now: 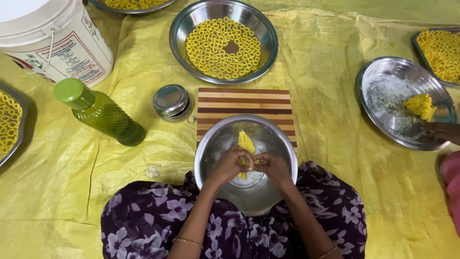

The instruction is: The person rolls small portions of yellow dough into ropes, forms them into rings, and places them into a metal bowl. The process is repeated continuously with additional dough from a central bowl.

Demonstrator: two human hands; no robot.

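A steel bowl [218, 144] rests on my lap, partly over a striped wooden board [243, 100]. A lump of yellow dough [246, 141] lies inside it. My left hand [231, 163] and my right hand [271, 167] meet over the bowl, fingers pinched together on a small piece of the yellow dough between them. Beyond the board stands a steel basin [268, 29] with several small yellow dough rings [223, 48] laid in circles.
A white lidded bucket [52, 38], a green bottle [103, 115] and a small steel lidded tin [171, 101] stand at the left. Trays of rings sit at the left edge [9, 124], top [129, 5] and right [441, 50]. Another person's hand [441, 130] touches a steel plate [383, 91] holding dough. Yellow sheet [326, 158] covers the floor.
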